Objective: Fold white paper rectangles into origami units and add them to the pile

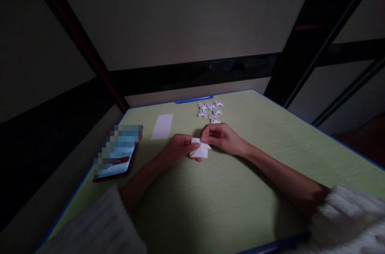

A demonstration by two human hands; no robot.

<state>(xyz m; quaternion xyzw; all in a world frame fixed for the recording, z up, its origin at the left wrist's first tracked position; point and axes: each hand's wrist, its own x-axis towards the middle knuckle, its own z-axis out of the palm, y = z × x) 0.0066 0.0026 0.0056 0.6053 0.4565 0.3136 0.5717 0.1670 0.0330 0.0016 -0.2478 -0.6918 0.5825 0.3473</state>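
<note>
A partly folded piece of white paper (200, 150) is held just above the light green table (228, 190), near its middle. My left hand (179, 148) pinches the paper's left side with curled fingers. My right hand (220, 137) pinches its top right edge from above. Both forearms reach in from the near edge, in white knitted sleeves.
Several small folded white paper figures (209, 110) lie in a cluster at the table's far edge. A flat white paper strip (162, 126) lies left of them. A phone in a red case (118, 153) rests at the left edge. Dark frame bars rise behind the table.
</note>
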